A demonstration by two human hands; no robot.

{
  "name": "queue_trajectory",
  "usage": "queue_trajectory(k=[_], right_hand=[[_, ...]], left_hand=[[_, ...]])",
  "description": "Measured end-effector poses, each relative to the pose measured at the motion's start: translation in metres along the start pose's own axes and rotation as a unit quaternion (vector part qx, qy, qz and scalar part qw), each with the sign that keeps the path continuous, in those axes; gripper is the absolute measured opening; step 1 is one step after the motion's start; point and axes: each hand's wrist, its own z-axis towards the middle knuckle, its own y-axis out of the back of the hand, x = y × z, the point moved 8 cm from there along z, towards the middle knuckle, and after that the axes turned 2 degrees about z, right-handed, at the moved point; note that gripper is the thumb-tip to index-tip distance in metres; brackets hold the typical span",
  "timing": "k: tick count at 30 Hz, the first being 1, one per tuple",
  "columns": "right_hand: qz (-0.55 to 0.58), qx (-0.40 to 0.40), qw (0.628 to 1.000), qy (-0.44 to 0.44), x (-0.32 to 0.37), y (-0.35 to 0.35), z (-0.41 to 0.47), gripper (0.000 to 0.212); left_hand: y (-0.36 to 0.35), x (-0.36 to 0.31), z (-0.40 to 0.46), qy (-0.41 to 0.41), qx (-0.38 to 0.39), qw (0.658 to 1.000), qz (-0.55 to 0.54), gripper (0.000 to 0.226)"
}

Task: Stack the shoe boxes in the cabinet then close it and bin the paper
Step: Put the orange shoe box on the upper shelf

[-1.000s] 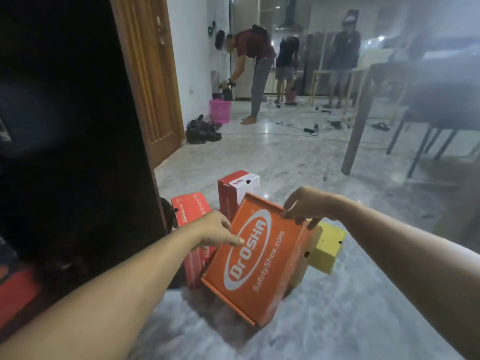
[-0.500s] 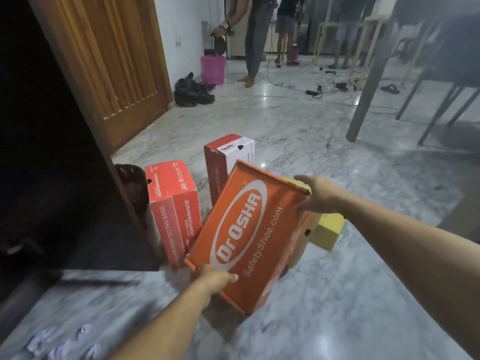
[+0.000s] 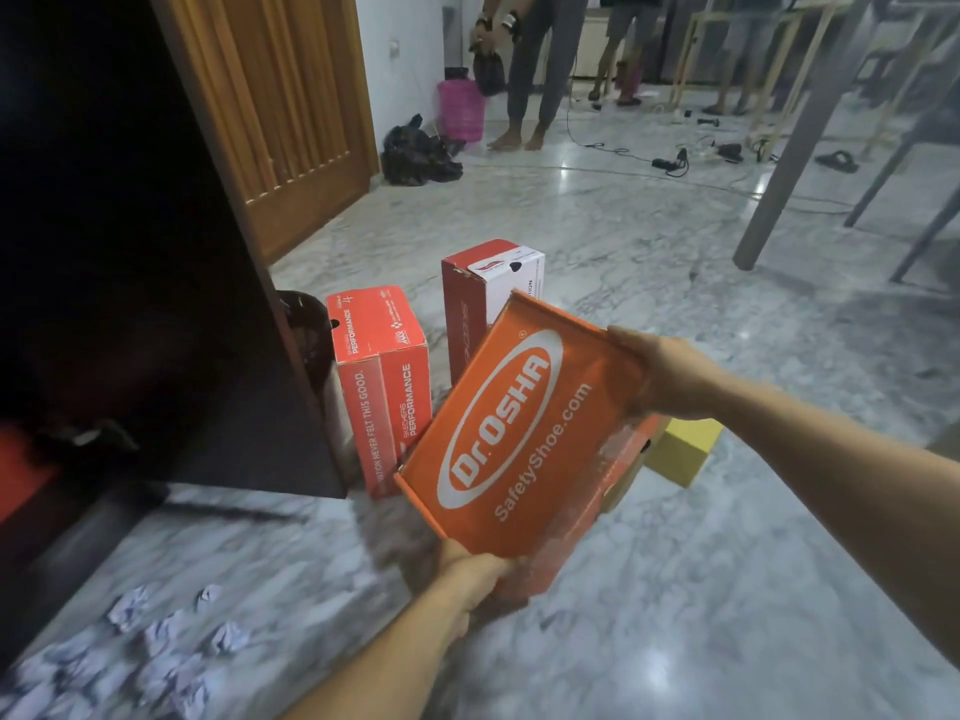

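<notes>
one orange shoe box (image 3: 511,439) (lid printed dr.osha), held tilted above the marble floor (image 3: 727,589) beside the open dark cabinet (image 3: 156,304), gripped at its near corner by the left hand (image 3: 470,571) and at its far edge by the right hand (image 3: 662,376), crumpled paper (image 3: 156,646) lying lower left.

A wooden door (image 3: 275,111) stands at the back left, and on the marble floor (image 3: 597,241) near its foot lies a black bag (image 3: 415,155), with a pink bucket (image 3: 460,109) just behind it. A barefoot person in grey trousers (image 3: 535,70) stands beside the bucket holding a dark bag (image 3: 488,70), and 2 more people (image 3: 618,44) stand farther back. Black cables (image 3: 670,163) and a sandal (image 3: 836,161) lie on the floor near a grey table leg (image 3: 789,137) at the right.
</notes>
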Motion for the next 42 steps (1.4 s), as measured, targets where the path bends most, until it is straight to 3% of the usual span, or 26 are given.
queue_trajectory(k=[3, 6, 14, 23, 33, 37, 42], right_hand=[[-0.006, -0.002, 1.0, 0.005, 0.02, 0.023, -0.018, 0.094], [0.008, -0.022, 1.0, 0.015, 0.038, 0.049, -0.04, 0.075], [0.064, -0.061, 0.996, 0.022, 0.089, 0.097, -0.113, 0.06], [0.149, -0.045, 0.986, 0.059, 0.155, 0.113, -0.176, 0.079], [0.297, -0.009, 0.944, 0.143, 0.258, 0.116, -0.2, 0.081], [0.336, 0.022, 0.923, 0.185, 0.31, 0.112, -0.207, 0.07], [0.371, 0.041, 0.9, 0.223, 0.368, 0.113, -0.215, 0.086]], left_hand=[[0.015, -0.01, -0.025, -0.04, -0.032, 0.999, -0.001, 0.059], [0.037, -0.017, -0.051, -0.06, -0.055, 0.997, -0.007, 0.041], [0.1, -0.035, -0.147, -0.104, -0.115, 0.986, -0.058, 0.044], [0.174, -0.029, -0.26, -0.13, -0.189, 0.97, -0.081, 0.03], [0.291, -0.056, -0.382, -0.176, -0.321, 0.929, -0.053, 0.045], [0.328, -0.061, -0.435, -0.191, -0.375, 0.906, -0.053, 0.045], [0.356, -0.068, -0.496, -0.227, -0.44, 0.865, -0.079, 0.035]])
